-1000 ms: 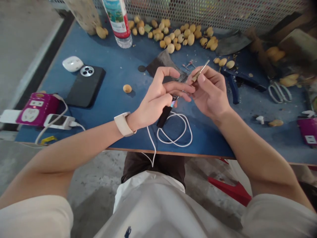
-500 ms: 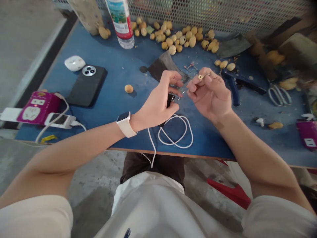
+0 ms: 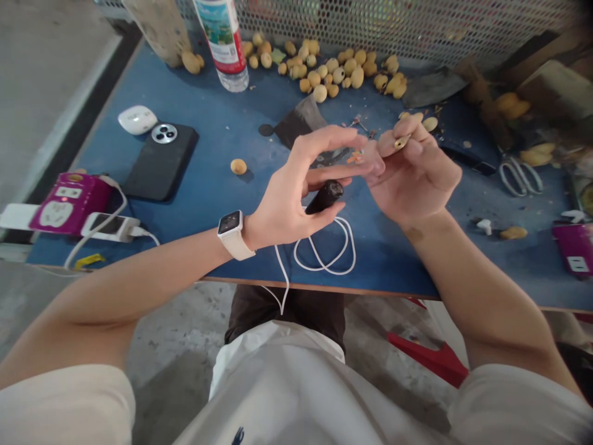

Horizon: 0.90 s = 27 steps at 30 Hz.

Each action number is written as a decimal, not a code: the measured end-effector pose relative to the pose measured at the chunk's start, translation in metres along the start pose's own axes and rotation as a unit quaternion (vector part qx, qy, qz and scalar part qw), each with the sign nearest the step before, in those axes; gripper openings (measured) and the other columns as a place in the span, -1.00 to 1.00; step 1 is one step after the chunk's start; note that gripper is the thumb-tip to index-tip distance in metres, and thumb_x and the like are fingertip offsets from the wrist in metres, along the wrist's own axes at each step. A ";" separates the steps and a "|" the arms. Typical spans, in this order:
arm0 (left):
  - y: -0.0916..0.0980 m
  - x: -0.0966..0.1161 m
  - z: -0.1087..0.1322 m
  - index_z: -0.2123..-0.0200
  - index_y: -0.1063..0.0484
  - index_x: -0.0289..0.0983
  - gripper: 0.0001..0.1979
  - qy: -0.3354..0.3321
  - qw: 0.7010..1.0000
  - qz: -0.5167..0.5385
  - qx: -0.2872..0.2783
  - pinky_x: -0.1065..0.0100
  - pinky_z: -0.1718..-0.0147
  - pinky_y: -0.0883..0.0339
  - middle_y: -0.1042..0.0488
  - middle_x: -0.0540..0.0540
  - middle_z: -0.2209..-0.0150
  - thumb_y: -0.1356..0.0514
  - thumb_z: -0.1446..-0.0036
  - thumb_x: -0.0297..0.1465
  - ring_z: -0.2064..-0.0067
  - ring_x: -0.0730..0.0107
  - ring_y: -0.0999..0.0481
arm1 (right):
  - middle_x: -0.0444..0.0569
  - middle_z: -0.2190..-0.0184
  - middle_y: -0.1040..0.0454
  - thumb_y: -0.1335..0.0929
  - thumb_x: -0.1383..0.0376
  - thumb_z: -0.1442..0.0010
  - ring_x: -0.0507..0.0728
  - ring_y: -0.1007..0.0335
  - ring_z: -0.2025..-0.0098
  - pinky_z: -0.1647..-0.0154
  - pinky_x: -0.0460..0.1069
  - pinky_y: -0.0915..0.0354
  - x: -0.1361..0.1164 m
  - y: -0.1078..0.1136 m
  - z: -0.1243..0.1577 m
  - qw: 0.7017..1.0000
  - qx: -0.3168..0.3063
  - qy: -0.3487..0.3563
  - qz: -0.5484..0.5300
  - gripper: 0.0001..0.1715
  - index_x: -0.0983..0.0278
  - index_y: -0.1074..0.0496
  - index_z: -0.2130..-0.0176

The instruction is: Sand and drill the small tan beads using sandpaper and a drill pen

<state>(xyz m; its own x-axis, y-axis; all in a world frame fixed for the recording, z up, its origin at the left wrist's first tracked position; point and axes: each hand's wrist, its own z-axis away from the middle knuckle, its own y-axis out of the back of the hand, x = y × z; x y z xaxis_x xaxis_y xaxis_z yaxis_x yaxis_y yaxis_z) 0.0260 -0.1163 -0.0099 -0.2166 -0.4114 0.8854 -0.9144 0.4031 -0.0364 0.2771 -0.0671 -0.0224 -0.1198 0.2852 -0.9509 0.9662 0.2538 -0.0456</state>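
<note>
Two bare hands filled the middle of the head view, and they had drawn closer together than half a second earlier. The right hand [image 3: 412, 176] had come in until its fingers nearly met those of the left hand [image 3: 287, 198]. Its thumb and forefinger [image 3: 403, 127] were pinched closed on a small tan piece [image 3: 402, 141], which showed just past the fingertips and was too small to read in detail. The left fingers [image 3: 331, 141] curved half open, while the lower fingers and thumb cradled a black handle [image 3: 325, 196]. The handle lay across the hand, its far end out of sight. Below it, a white cable [image 3: 324, 259] looped over the blue table [image 3: 194, 198], though I could not tell whether the two were joined. Orange flecks [image 3: 354, 157] showed just beyond the left fingertips. A wristwatch [image 3: 230, 225] sat on the left wrist. Farther off, a scatter of tan nuts [image 3: 319, 93] lay beyond the hands, near a water bottle [image 3: 222, 43]. A phone [image 3: 160, 162] lay to the left and scissors [image 3: 521, 176] to the right, well apart from both hands.
</note>
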 end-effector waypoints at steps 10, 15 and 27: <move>0.007 -0.017 0.010 -0.34 -0.47 0.02 -0.70 -0.142 0.976 -0.119 -0.113 0.16 -0.23 -0.88 -0.65 -0.11 -0.26 -0.39 -0.69 -0.22 -0.22 0.14 -0.93 | -0.13 0.29 -0.58 -0.67 -0.16 -0.30 0.21 -0.43 0.32 0.41 0.11 -0.40 0.011 -0.008 0.004 0.993 0.014 -0.001 -0.117 -0.52 0.00 -0.49 0.16; 0.009 -0.022 0.005 -0.13 -0.55 -0.09 -0.89 -0.240 0.944 -0.206 -0.094 -0.01 -0.23 -0.88 -0.71 -0.10 -0.16 -0.40 -0.72 -0.26 -0.17 0.12 -0.90 | -0.12 0.28 -0.61 -0.69 -0.20 -0.25 0.26 -0.45 0.28 0.33 0.19 -0.49 0.012 -0.004 0.001 0.997 -0.013 -0.005 -0.077 -0.44 -0.03 -0.42 0.18; 0.005 -0.016 0.007 0.12 -0.43 -0.12 -0.75 -0.203 0.958 -0.179 -0.098 0.02 -0.12 -0.92 -0.74 -0.10 -0.09 -0.39 -0.71 -0.35 -0.13 0.16 -0.91 | -0.10 0.34 -0.52 -0.67 -0.32 -0.17 0.24 -0.38 0.31 0.40 0.17 -0.39 0.015 -0.003 -0.005 0.998 -0.045 -0.009 -0.039 -0.22 0.00 -0.22 0.21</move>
<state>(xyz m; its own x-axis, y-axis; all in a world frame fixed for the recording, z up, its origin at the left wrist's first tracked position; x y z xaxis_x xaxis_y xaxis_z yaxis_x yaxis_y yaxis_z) 0.0228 -0.1136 -0.0277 -0.0516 -0.8194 0.5709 -0.8821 0.3054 0.3586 0.2710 -0.0589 -0.0345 -0.1889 0.2446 -0.9510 0.9294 0.3573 -0.0928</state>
